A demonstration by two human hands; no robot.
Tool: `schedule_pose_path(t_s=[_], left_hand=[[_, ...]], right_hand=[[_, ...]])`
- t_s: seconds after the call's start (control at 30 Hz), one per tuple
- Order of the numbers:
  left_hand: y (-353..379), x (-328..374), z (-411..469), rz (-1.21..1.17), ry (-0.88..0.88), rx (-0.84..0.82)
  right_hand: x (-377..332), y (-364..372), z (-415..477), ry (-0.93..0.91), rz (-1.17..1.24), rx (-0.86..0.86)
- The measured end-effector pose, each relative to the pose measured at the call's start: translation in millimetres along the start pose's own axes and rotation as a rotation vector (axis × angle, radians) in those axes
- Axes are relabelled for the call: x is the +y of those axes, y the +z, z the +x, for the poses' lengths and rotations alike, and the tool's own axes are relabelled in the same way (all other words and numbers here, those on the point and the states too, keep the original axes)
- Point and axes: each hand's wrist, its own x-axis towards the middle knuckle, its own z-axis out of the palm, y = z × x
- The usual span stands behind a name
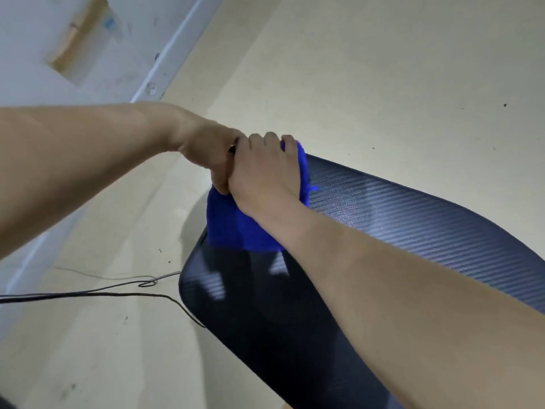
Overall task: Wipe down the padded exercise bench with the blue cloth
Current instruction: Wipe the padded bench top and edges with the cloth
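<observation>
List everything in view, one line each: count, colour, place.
padded bench: one, dark and ribbed, from lower centre to the right edge.
blue cloth: one, bright blue, bunched on the bench's left edge under both hands.
cables: at least two, dark and thin grey, on the floor left of the bench.
floor: one, pale beige, around the bench.
wall strip: one, pale, diagonal at upper left.
brown patch: one, on the wall at upper left, blurred.
left hand: one, grips the cloth's left side.
right hand: one, on top of the cloth, fingers curled over its far edge.
</observation>
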Motion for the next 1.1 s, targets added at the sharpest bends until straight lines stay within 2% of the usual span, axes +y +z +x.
schedule_pose_path(t_s=[0.1,0.2,0.23,0.33,0.47,0.53,0.67,0.9,1.1], left_hand=[[12,7,0,-0.182,0.051,0.098],[28,37,1,-0.249,0.177,0.176],[33,51,2,-0.199,0.220,0.205],[43,93,12,0.158,0.288,0.316],[51,122,13,0.270,0.315,0.331],[56,108,13,0.272,0.315,0.378],[45,65,13,0.199,0.204,0.469],[63,44,17,0.004,0.216,0.613],[53,37,32,-0.106,0.191,0.537]], right_hand=[[16,1,-5,-0.043,0.015,0.026],[47,-3,-25,0.018,0.003,0.060],[59,-7,-31,0.043,0.012,0.066],[96,-26,-50,0.108,-0.046,-0.101],[112,-35,-72,0.295,-0.065,-0.185],[97,-33,-73,0.325,-0.074,-0.171],[64,-44,-59,0.179,-0.050,0.020],[46,-9,-93,0.245,0.074,0.030],[61,-9,-62,0.179,-0.012,0.091]])
